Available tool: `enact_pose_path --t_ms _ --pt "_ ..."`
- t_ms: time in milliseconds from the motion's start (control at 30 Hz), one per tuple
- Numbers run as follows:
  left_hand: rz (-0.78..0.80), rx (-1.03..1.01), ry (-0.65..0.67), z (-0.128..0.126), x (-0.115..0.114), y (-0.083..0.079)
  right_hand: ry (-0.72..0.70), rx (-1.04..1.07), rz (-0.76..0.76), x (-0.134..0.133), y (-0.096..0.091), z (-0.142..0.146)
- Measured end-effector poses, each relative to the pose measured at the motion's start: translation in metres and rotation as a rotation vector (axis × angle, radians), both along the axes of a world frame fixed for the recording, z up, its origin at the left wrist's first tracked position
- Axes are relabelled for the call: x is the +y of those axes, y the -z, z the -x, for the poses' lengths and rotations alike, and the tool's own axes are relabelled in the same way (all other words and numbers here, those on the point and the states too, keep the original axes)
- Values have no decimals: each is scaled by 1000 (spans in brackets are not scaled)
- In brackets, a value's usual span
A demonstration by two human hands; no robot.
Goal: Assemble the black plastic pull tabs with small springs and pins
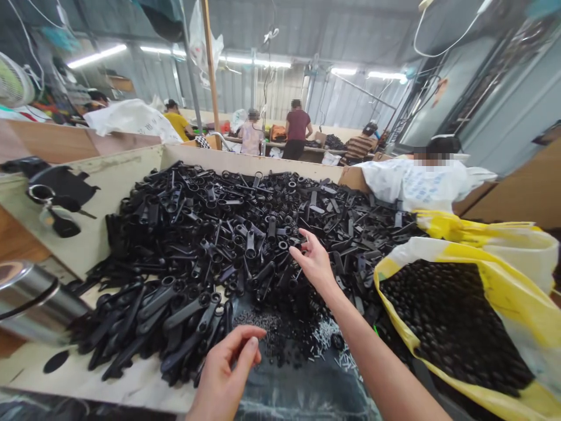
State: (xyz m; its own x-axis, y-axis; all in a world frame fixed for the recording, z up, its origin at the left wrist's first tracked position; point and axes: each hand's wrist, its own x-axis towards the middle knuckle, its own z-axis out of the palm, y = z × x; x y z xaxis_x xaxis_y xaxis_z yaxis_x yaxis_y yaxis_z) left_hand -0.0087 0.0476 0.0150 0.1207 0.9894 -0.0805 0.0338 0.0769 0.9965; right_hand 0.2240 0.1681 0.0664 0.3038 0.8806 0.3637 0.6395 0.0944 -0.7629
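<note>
Over the heap of black plastic parts [249, 242], my right hand [316, 263] reaches forward with thumb and forefinger apart. No part shows in its grasp. Many of the parts are flat handle shapes with a ring at one end. Low in the view, my left hand [230, 365] is closed, its fingers curled in against the thumb; whatever they hold, if anything, is hidden. Just beyond it lie small grey metal pieces [258, 321] and tiny black bits [284, 348]. Silvery pins [325, 339] are scattered beneath my right forearm. Long black handles [153, 313] are piled to the left.
A yellow and white bag [398, 269] full of small black pieces [447, 316] stands at right. At left are a steel flask [37, 301] and keys [61, 222]. A pale board wall [245, 162] edges the heap. Several people sit or stand farther back.
</note>
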Motion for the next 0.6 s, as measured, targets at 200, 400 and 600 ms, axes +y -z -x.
enact_pose_path --t_ms 200,400,600 --pt "316 -261 160 -7 2 -14 -269 7 -262 -103 21 40" --pt "697 -531 -91 -10 -8 -14 -760 -290 -417 -159 33 57" --pt "538 -406 145 -18 -28 -3 -147 -258 -17 -93 26 1"
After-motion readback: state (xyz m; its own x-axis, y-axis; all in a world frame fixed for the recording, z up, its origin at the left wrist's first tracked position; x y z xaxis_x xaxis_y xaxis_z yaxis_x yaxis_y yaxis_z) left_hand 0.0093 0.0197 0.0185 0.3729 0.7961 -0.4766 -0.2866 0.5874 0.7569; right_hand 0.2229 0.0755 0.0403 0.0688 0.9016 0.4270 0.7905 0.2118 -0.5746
